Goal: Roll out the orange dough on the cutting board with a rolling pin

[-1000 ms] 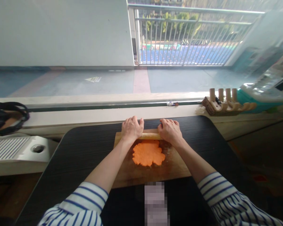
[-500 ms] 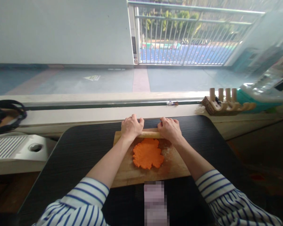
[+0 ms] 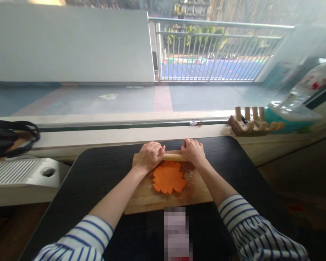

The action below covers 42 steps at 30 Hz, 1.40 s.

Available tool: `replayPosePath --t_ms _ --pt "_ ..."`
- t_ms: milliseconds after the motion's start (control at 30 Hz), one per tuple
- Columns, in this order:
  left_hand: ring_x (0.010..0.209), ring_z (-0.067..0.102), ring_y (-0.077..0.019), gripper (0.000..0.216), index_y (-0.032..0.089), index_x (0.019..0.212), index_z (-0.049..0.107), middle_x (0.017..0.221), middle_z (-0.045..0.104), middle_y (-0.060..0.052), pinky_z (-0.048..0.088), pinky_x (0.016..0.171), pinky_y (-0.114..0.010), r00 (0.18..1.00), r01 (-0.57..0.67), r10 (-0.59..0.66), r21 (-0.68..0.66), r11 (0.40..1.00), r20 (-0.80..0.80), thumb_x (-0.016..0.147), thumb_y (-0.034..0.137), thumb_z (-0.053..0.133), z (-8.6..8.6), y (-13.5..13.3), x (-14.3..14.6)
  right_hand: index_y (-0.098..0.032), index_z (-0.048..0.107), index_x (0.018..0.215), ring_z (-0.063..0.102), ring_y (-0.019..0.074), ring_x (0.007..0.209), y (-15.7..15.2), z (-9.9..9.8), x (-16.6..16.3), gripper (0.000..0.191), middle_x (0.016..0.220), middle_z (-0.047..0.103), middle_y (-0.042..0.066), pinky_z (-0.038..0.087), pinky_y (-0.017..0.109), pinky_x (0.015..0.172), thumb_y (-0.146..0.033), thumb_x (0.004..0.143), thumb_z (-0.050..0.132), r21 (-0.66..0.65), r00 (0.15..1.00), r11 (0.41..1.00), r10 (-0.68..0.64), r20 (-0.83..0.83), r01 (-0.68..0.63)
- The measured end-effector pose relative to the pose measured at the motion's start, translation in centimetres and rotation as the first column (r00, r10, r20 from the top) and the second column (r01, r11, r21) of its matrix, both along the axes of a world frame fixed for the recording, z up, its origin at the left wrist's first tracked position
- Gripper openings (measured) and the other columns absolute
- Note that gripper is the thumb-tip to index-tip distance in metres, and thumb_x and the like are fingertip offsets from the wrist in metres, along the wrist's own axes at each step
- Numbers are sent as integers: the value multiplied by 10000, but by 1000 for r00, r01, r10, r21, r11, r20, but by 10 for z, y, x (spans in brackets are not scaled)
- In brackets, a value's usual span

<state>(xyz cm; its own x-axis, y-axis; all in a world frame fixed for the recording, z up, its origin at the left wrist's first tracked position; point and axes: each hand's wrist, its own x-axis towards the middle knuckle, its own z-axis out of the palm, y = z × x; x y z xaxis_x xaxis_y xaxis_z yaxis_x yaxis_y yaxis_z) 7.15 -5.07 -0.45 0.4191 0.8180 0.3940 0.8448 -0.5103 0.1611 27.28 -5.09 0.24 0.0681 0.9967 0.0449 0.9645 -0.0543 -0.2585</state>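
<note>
A flat, ragged sheet of orange dough (image 3: 168, 177) lies on a wooden board (image 3: 146, 197) on a black table (image 3: 97, 174). At the board's far edge a wooden rolling pin (image 3: 172, 157) lies crosswise, just beyond the dough. My left hand (image 3: 149, 155) is curled over its left end and my right hand (image 3: 192, 151) over its right end. Only the pin's middle shows between the hands. Both forearms reach forward from striped sleeves.
A wooden rack (image 3: 251, 124) and a teal and clear container (image 3: 290, 112) stand on the sill at the right. A white ribbed tray (image 3: 19, 174) and black straps (image 3: 11, 136) sit at the left. A window with a railing lies beyond.
The view has tilted and shifted slightly. My hands stay on the rolling pin at the dough's far edge, with little visible movement.
</note>
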Motion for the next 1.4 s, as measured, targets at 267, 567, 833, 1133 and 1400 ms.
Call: replayPosePath --t_ms 267,567,833,1133,1400 --pt "824 598 -226 460 151 775 652 828 664 -103 413 750 -360 984 -88 97 67 994 -150 973 402 321 11 -11 0 -212 638 1038 625 197 968 -6 7 -1 271 1000 715 72 357 315 875 -250 907 404 88 1000 996 1 -6 -1" --pt "798 585 -211 534 177 731 657 782 640 -84 418 730 -349 972 -144 135 -33 989 -194 982 424 256 25 -48 3 -227 623 1073 591 196 1049 -45 6 4 260 1102 694 48 330 330 932 -273 921 418 93 995 994 64 -71 -58" --pt "892 583 -247 374 174 856 603 896 660 -95 411 796 -382 951 -275 260 -71 959 -166 967 390 318 14 -66 13 -224 637 1019 563 201 1057 -57 -2 -1 245 1116 683 57 293 349 967 -260 923 414 156 996 984 89 -16 -85" --pt "1005 575 -276 336 183 938 597 1011 672 -125 385 863 -423 956 -285 282 -24 958 -80 948 380 324 -1 -43 23 -200 627 1042 564 211 1026 -43 -1 -1 262 1094 685 76 263 353 972 -214 908 402 188 998 980 62 32 -67" --pt "1078 572 -282 393 156 1136 572 1142 658 -137 390 901 -432 949 -313 308 -82 946 -72 944 392 323 -2 -25 25 -196 618 1010 550 224 998 -31 -1 1 244 1053 683 84 239 373 970 -196 906 397 234 994 968 77 78 -93"
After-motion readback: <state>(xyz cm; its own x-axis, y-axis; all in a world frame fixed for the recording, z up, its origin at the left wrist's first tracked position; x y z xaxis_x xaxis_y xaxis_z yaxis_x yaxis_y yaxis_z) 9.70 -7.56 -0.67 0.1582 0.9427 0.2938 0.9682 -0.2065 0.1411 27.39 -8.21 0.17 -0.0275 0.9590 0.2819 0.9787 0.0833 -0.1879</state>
